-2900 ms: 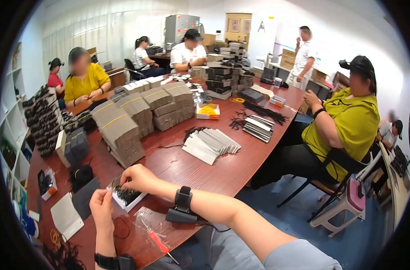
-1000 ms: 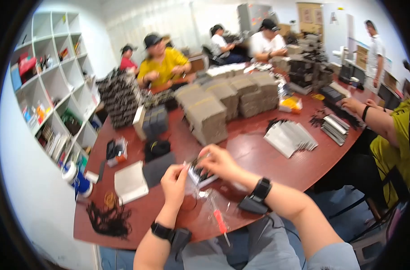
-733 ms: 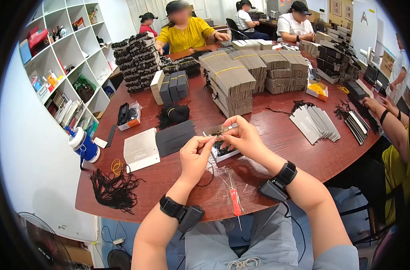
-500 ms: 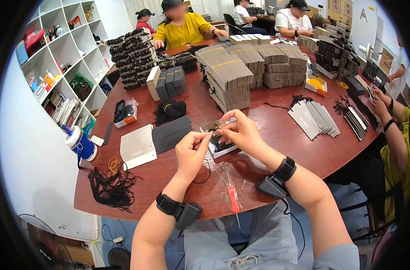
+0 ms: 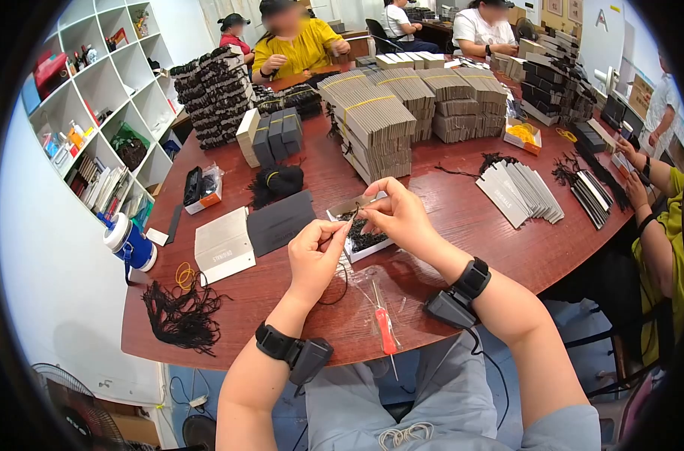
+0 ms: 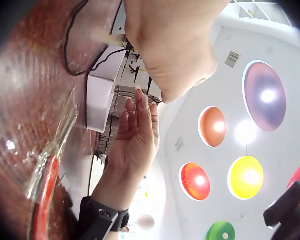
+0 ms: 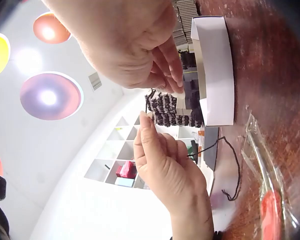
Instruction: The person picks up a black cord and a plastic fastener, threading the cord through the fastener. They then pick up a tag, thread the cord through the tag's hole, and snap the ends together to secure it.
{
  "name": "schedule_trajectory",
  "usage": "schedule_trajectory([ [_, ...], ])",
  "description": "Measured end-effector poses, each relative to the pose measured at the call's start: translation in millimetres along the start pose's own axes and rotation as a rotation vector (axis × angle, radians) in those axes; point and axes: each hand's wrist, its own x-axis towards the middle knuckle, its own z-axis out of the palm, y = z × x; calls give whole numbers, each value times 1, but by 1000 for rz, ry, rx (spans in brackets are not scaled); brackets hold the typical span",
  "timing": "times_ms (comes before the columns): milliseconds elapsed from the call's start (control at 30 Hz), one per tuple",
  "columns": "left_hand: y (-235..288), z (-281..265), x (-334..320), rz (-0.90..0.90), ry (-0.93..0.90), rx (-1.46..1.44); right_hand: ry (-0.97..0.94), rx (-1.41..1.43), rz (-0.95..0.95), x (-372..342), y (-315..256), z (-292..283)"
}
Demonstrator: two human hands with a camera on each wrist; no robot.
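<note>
My left hand [image 5: 319, 252] pinches a thin black cord [image 7: 231, 165] between thumb and index finger. The cord's tail loops down toward the table, and its short upper end [image 7: 148, 101] stands out past the fingertips. Facing it, my right hand [image 5: 402, 218] holds thumb and fingers together at that upper end; the contact is partly hidden by the fingers. Just beneath both hands is a small white box [image 7: 217, 75] filled with small dark pieces [image 5: 366, 242]. A red-handled tool [image 5: 385, 331] with a thin metal shaft lies in clear plastic near the table edge.
Left of the hands lie a grey card [image 5: 225, 244], a dark sheet [image 5: 282, 224] and a heap of black cords [image 5: 178, 316]. Banded card stacks [image 5: 368, 113] rise behind the box. Fanned cards [image 5: 518, 195] lie to the right, and a blue-white jug [image 5: 131, 242] stands at the left edge.
My right hand has come up out of the white box to meet my left fingertips at the cord. The head view has swung left, then steadied.
</note>
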Motion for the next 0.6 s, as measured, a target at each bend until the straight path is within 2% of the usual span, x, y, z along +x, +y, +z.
schedule_trajectory([
  [367,-3,0,2,-4,18,62,-41,0,-50,-2,1,2],
  [467,-3,-1,3,-37,-4,63,-85,-36,-84,-3,0,3],
  [533,1,-2,5,-214,-36,31,-127,-61,-136,-3,1,3],
  [600,-3,1,3,-162,-35,-27,-136,-70,-140,-3,2,4],
])
